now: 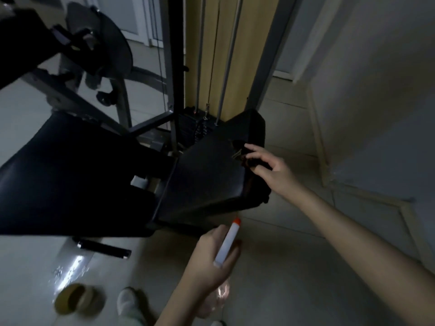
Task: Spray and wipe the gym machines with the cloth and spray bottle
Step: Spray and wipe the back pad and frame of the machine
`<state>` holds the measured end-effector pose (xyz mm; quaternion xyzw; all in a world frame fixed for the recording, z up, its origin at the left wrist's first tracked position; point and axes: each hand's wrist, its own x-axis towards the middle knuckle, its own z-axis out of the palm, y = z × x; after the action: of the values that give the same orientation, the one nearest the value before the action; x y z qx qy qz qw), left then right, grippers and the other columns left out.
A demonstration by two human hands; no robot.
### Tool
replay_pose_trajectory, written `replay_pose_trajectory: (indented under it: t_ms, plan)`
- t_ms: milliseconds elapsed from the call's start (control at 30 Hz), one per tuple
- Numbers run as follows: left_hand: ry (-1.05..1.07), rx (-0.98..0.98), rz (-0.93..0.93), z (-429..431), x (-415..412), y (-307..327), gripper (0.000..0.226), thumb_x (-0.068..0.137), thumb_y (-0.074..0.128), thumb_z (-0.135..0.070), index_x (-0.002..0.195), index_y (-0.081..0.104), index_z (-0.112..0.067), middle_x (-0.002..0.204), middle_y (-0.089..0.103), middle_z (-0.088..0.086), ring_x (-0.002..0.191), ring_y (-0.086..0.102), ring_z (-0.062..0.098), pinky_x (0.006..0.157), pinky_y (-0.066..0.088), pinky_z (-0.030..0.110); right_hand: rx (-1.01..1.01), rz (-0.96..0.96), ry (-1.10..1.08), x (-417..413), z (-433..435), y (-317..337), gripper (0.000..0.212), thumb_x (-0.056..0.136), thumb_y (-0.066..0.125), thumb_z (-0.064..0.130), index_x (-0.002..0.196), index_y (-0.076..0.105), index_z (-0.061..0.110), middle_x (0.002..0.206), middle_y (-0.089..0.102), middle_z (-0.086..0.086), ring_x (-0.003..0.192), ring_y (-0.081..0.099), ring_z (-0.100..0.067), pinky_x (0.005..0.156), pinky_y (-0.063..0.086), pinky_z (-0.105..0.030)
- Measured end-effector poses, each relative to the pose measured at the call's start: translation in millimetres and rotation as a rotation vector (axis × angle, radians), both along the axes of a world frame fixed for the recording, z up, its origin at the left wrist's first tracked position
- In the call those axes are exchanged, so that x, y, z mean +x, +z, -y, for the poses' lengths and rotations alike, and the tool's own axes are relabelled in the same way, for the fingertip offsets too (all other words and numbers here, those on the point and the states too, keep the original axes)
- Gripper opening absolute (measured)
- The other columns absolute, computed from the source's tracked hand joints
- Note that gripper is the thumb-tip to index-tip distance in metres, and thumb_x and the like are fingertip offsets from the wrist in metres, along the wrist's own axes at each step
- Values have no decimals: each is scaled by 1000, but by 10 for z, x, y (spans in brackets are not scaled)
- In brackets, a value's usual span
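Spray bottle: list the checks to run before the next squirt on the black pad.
1. Grip of the left hand round the spray bottle: ok.
2. Aim, with the orange nozzle tip toward the black pad: ok.
3. Ready to wipe, with the right hand pinching the cloth on the pad: ok.
4. That hand out of the spray path: cannot tell.
5. Liquid left in the bottle: cannot tell, blurred.

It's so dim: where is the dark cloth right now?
Head view, right of centre: the dark crumpled cloth lies on the far right edge of the black padded seat, gripped by the right hand.
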<state>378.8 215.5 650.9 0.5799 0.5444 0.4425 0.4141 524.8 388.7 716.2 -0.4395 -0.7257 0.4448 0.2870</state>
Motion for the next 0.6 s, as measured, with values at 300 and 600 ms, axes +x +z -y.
replay_pose_trajectory:
  t_ms: [300, 600]
  plan:
    - [263, -101, 181, 300, 228, -19, 27, 87, 54, -26, 65, 48, -11, 54, 43, -8, 48, 39, 8, 47, 31, 25, 29, -45, -24, -71, 72, -12, 26, 93, 48, -2, 100, 60, 19, 137, 42, 11, 130, 34, -3, 88, 28, 6]
    - [445, -133, 246, 418, 89, -224, 38, 97, 55, -22, 66, 46, -1, 55, 39, -3, 48, 37, 6, 47, 30, 20, 162, 30, -116, -140, 119, -96, 20, 93, 52, 6, 103, 60, 21, 135, 42, 15, 127, 34, 2, 96, 23, 0]
